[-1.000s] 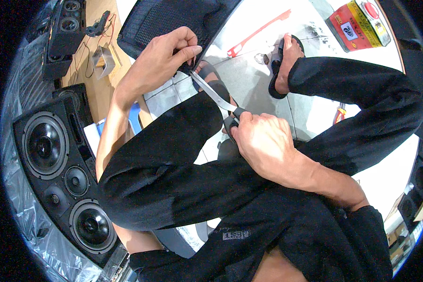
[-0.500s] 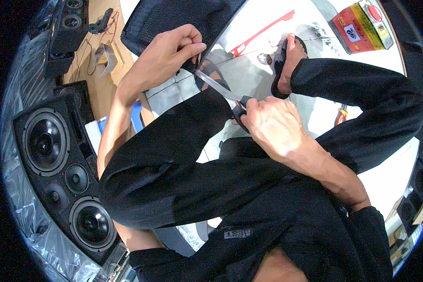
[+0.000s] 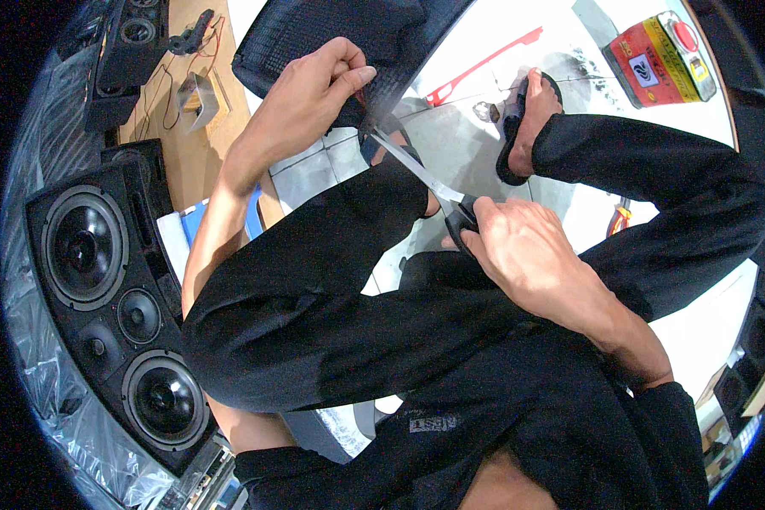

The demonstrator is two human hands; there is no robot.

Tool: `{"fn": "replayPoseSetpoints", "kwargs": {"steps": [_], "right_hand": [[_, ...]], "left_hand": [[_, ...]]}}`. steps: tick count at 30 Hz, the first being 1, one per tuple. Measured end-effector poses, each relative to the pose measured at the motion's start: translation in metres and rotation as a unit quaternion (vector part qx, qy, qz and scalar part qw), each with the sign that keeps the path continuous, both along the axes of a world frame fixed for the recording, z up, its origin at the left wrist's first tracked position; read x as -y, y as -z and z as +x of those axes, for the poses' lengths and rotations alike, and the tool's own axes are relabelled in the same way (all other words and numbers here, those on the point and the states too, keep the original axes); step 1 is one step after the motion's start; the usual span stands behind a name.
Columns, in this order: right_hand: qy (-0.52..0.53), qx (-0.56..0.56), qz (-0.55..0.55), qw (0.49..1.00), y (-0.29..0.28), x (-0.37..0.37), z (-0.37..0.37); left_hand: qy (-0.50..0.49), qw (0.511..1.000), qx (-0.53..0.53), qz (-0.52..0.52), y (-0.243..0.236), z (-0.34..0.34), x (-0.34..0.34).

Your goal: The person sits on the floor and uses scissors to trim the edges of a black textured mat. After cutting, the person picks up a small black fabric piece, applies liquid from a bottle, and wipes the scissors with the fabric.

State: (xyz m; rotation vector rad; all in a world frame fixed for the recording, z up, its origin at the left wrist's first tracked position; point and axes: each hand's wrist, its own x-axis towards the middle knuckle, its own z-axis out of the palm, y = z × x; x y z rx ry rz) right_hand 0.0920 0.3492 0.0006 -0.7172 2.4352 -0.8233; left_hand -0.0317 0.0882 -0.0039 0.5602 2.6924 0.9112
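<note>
As I look down through the head view, the biggest thing being worked on is a black mesh panel (image 3: 331,42) at the top, beyond the left trouser leg (image 3: 285,238); its face is a fine matte grid toward the left, darker and smoother toward the middle, with a long right-hand edge slanting down to a narrow lower corner. Of the two hands, I see the right hand (image 3: 531,251) wrapped closed around the scissors (image 3: 434,184), while the left hand (image 3: 302,98) curls beside that corner, thumb near forefinger; whether it grips the panel I cannot tell. Smaller still, those scissors have slim silver blades and black handles, their tips reaching the corner just below the left hand.
</note>
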Motion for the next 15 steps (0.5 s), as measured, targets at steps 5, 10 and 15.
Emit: {"fn": "replayPoseSetpoints", "kwargs": {"steps": [5, 10, 15], "right_hand": [[0.016, 0.016, 0.013, 1.000, 0.0009, -0.0007, -0.0005], [0.018, 0.044, 0.020, 0.999, -0.0003, 0.0048, -0.0040], [0.034, 0.053, 0.009, 0.998, 0.0022, 0.0069, -0.0020]], "left_hand": [[-0.003, 1.000, 0.006, 0.020, 0.0003, 0.0007, -0.0027], [0.004, 0.998, 0.026, 0.055, 0.0079, -0.0007, -0.0043], [0.000, 0.999, 0.025, 0.040, 0.0025, 0.0026, -0.0104]]}}
